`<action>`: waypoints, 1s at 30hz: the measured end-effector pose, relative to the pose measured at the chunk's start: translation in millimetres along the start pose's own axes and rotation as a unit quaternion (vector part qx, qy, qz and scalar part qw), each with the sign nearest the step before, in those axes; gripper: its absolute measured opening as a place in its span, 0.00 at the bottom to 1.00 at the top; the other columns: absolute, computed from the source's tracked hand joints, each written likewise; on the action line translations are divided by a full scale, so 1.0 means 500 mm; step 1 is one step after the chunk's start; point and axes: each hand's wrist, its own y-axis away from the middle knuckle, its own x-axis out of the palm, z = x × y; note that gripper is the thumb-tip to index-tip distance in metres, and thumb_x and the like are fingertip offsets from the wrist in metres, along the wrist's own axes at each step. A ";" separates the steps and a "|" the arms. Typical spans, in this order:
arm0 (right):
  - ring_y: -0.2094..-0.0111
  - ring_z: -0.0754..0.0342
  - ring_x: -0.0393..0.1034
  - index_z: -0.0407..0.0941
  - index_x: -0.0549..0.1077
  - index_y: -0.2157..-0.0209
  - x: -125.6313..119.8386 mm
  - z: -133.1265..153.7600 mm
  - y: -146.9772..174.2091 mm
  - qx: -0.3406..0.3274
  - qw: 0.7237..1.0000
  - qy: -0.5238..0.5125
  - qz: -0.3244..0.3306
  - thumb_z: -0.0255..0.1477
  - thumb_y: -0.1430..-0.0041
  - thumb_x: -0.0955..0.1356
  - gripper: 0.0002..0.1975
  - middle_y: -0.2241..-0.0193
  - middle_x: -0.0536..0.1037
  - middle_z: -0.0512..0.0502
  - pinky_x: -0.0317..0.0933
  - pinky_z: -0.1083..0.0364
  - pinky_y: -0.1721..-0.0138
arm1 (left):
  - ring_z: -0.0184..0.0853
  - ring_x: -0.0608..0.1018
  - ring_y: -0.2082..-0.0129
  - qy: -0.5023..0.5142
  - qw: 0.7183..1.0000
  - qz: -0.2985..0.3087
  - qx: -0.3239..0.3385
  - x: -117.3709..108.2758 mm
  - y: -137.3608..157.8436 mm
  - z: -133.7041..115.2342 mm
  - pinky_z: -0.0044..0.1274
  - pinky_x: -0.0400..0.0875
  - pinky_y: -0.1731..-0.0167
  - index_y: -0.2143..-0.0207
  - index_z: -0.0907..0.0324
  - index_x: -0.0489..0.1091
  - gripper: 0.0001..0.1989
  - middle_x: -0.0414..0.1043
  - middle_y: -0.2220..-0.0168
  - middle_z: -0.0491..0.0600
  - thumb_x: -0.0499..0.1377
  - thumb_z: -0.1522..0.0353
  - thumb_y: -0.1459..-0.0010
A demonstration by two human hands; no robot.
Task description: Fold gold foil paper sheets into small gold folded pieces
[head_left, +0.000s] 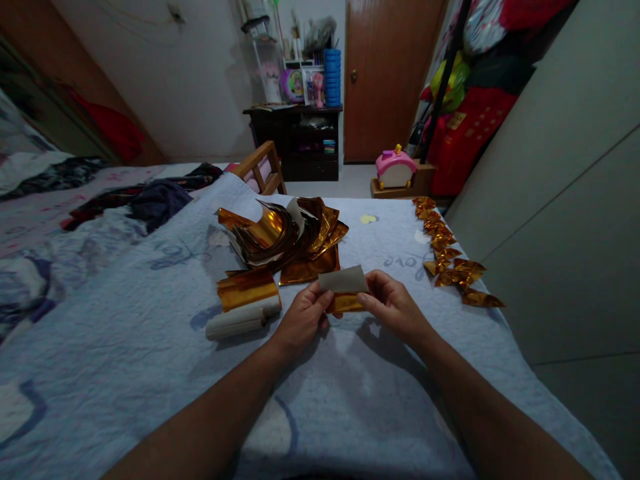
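Between both hands is a sheet of gold foil paper [344, 280], its pale back showing above and a folded gold strip below. My left hand [305, 312] pinches its left end, thumb on the front. At the right end, my right hand [390, 300] grips it with thumb and fingers; some fingertips are hidden behind the paper. Just beyond my left hand lies a curled stack of gold foil sheets [273, 230], fanned out to the right. Nearer to me, a partly rolled gold sheet [249, 291] rests beside a pale paper roll [236, 323].
Folded gold foil pieces [440, 243] form a row along the bed's right edge. A light blue quilt [150, 373] covers the bed, with clothes [160, 200] heaped at left. Past the bed are a wooden chair [267, 167], a dark cabinet [295, 143] and a pink toy [395, 167].
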 end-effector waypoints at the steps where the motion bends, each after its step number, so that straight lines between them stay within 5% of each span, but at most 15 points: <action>1: 0.65 0.52 0.69 0.47 0.68 0.63 0.000 0.003 0.002 0.002 1.000 -0.001 0.016 0.42 0.42 0.69 0.14 0.66 0.74 0.47 0.64 0.54 0.63 | 0.24 0.68 0.79 0.003 1.000 0.001 0.001 0.000 0.000 0.000 0.16 0.59 0.85 0.49 0.60 0.71 0.20 0.73 0.69 0.45 0.62 0.58 0.39; 12: 0.77 0.61 0.58 0.45 0.70 0.66 -0.004 0.016 0.007 0.036 0.994 -0.096 0.049 0.45 0.48 0.73 0.18 0.74 0.68 0.54 0.54 0.60 0.76 | 0.20 0.58 0.84 0.009 0.999 -0.034 0.019 0.003 0.003 -0.014 0.15 0.53 0.83 0.60 0.59 0.69 0.15 0.65 0.74 0.40 0.63 0.58 0.41; 30: 0.80 0.61 0.55 0.45 0.69 0.72 -0.001 0.014 0.004 0.037 0.997 -0.061 0.025 0.42 0.46 0.72 0.16 0.79 0.66 0.56 0.51 0.59 0.78 | 0.25 0.58 0.80 0.015 0.999 -0.030 0.022 0.006 0.008 -0.019 0.18 0.51 0.81 0.56 0.58 0.70 0.16 0.60 0.77 0.39 0.63 0.59 0.42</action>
